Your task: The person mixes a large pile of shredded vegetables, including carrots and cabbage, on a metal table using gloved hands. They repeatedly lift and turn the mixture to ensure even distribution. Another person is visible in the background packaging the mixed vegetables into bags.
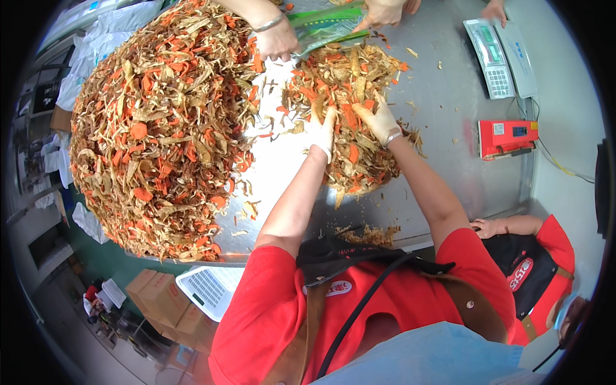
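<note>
A smaller heap of dried, shredded food strips with orange carrot-like slices point(356, 159) lies before me on a metal table point(433, 159). My left hand point(323, 129), in a pale glove, touches its left side with the thumb and fingers apart. On its right side rests my right hand point(380, 119), gloved too, its fingers spread among the strips. Some fingertips are hidden in the pieces. To the left rises a much larger heap of the same mix point(163, 130). Across from me, another person's hands point(279, 41) are at a green clear-fronted plastic bag point(329, 26) beside the small heap.
A digital scale point(498, 82) and a red bag sealer point(507, 139) with cords stand along the right edge. Beside me a co-worker point(524, 269) has a hand at the table. A white plastic basket point(209, 288) and cardboard boxes point(161, 296) are below left.
</note>
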Demonstrator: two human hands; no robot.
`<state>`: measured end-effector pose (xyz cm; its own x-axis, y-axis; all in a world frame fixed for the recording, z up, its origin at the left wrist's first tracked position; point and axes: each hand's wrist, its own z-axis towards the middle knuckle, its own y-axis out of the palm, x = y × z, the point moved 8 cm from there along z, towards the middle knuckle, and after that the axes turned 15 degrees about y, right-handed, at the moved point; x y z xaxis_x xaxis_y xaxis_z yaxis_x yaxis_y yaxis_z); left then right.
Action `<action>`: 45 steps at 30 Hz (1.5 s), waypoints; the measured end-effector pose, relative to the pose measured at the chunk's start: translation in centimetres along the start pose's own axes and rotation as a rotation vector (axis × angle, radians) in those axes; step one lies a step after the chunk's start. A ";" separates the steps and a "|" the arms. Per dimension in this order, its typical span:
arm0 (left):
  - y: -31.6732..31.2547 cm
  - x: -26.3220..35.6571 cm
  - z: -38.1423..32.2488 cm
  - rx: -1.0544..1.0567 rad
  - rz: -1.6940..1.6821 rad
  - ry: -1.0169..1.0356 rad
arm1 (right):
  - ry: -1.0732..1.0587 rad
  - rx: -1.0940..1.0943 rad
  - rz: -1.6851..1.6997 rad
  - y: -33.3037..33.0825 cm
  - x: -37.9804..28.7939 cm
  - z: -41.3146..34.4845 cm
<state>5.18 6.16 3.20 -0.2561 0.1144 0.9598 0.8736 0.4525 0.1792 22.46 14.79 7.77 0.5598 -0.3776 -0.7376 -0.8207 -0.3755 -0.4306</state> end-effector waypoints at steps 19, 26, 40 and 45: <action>10.0 12.7 6.7 -0.293 -1.050 -0.168 | -0.352 -0.368 -0.919 -2.7 -25.7 1.8; 8.7 11.5 5.3 -0.352 -1.054 -0.158 | -0.160 -0.555 -0.905 0.1 -24.0 7.7; 9.2 14.4 5.1 -0.473 -1.205 0.044 | -0.041 -0.485 -0.849 -0.1 -27.4 6.3; 8.8 16.0 4.8 -0.358 -1.200 0.096 | -0.396 -0.351 -1.416 2.6 -27.8 3.6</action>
<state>6.78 16.18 19.13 -0.9481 -0.2744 0.1609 0.1784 -0.0398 0.9832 4.36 27.35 25.25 0.7285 0.6829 0.0547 0.4542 -0.4217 -0.7848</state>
